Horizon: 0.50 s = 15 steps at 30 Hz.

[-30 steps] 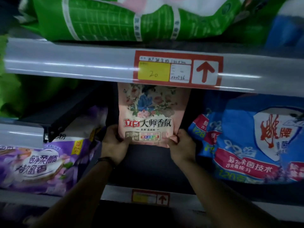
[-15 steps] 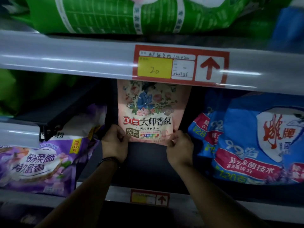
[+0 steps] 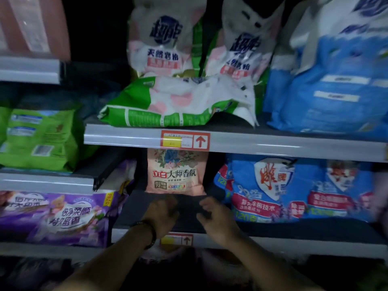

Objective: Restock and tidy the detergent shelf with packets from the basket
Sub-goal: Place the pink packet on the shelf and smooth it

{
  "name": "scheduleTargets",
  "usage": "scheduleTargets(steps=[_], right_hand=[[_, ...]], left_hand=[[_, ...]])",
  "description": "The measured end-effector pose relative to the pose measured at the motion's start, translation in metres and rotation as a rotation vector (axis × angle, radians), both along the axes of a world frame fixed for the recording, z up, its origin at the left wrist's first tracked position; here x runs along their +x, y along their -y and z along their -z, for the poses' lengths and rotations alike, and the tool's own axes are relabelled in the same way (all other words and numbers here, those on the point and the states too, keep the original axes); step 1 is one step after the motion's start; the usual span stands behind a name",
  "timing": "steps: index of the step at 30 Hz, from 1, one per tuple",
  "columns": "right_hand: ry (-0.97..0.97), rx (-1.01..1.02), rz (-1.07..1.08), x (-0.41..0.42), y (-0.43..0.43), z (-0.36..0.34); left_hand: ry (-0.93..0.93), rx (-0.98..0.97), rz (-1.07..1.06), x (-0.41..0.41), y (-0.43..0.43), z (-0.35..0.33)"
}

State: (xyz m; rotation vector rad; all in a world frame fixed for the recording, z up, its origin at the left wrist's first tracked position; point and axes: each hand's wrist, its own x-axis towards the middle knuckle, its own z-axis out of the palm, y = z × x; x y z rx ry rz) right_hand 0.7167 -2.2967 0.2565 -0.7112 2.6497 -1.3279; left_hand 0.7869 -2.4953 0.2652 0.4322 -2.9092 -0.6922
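Observation:
A pink floral detergent packet (image 3: 176, 173) stands upright at the back of the dark middle shelf (image 3: 189, 208), its top hidden behind the shelf rail above. My left hand (image 3: 161, 215) hovers just below and in front of it, fingers loose, holding nothing. My right hand (image 3: 218, 219) is beside it, fingers spread, also apart from the packet. The basket is out of view.
Blue detergent bags (image 3: 294, 185) fill the shelf to the right, purple packets (image 3: 58, 213) lie to the left. Above, a green and white bag (image 3: 178, 103) lies flat under two upright ones. Green packets (image 3: 39, 137) sit at the left. Price rails (image 3: 273, 145) edge each shelf.
Both hands have let go of the pink packet and pulled back toward me. The packet stays standing on the shelf. The view has drawn back and shows the upper shelf.

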Motion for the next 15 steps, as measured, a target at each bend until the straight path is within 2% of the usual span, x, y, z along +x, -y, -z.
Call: scheduleTargets(steps=[3, 7, 15], right_hand=[[-0.032, -0.004, 0.012, 0.025, -0.028, -0.042], [-0.168, -0.032, 0.018, 0.053, -0.072, -0.095], [-0.303, 0.036, 0.142, 0.081, -0.159, -0.193]], left_hand=[[-0.069, 0.027, 0.115, 0.024, -0.037, -0.037], [-0.192, 0.118, 0.241, 0.053, -0.08, -0.087], [-0.318, 0.021, 0.365, 0.074, -0.15, -0.193]])
